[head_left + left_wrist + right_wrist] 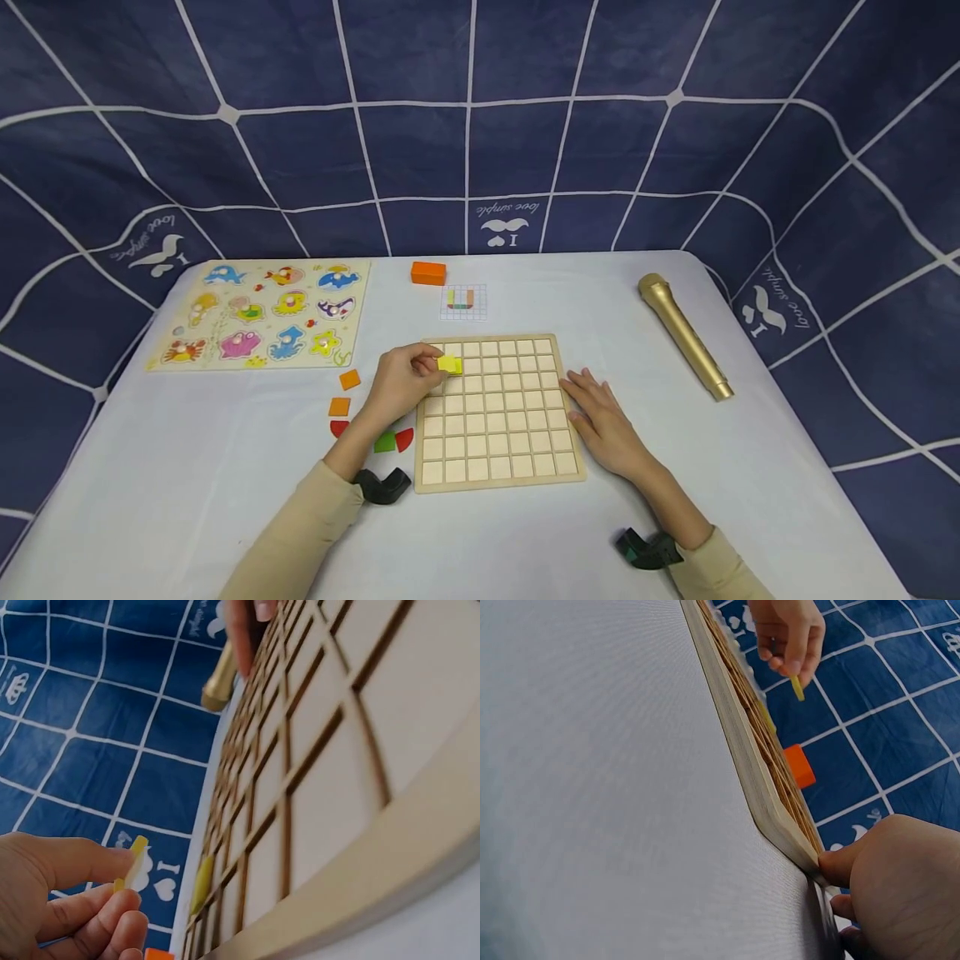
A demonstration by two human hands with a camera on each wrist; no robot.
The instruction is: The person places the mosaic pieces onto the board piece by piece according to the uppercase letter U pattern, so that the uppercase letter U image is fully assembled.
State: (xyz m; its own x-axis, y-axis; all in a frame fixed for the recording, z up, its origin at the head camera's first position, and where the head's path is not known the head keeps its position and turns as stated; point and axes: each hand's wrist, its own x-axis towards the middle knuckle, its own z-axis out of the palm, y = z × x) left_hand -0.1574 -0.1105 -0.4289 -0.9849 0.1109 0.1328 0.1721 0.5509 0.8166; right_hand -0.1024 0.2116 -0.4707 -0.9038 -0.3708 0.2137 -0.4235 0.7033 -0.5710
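Observation:
My left hand pinches a yellow square tile between thumb and fingers, held just above the upper left of a wooden grid board. Another yellow tile lies on the board near it, partly covered by the held one in the head view. My right hand rests at the board's right edge with its fingers extended, touching the rim; in the right wrist view the thumb meets the board's side. Left of the board lie orange square tiles, a green tile and red quarter-round pieces.
A small printed pattern card and an orange block lie behind the board. The sea-animal peg puzzle sits at the back left. A gold microphone lies at the right.

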